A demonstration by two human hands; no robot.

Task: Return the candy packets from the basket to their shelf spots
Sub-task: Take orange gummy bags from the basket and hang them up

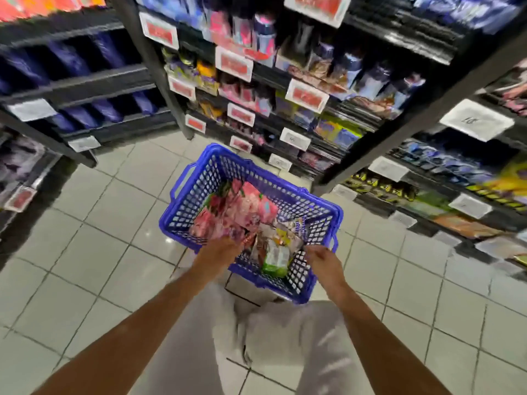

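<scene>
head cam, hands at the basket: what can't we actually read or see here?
- Left hand fingertips: head view, buried among pink candy packets in the blue plastic mesh basket; grip unclear.
- Right hand fingers: curled away at the near rim.
- Red shelf price tags: motion blur, text unreadable.
- Packets underneath: covered by top layer.

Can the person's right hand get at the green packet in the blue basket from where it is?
Probably yes. The green packet lies uncovered on top at the near end of the basket, and the right hand is just beside it at the rim, with nothing between them.
</scene>
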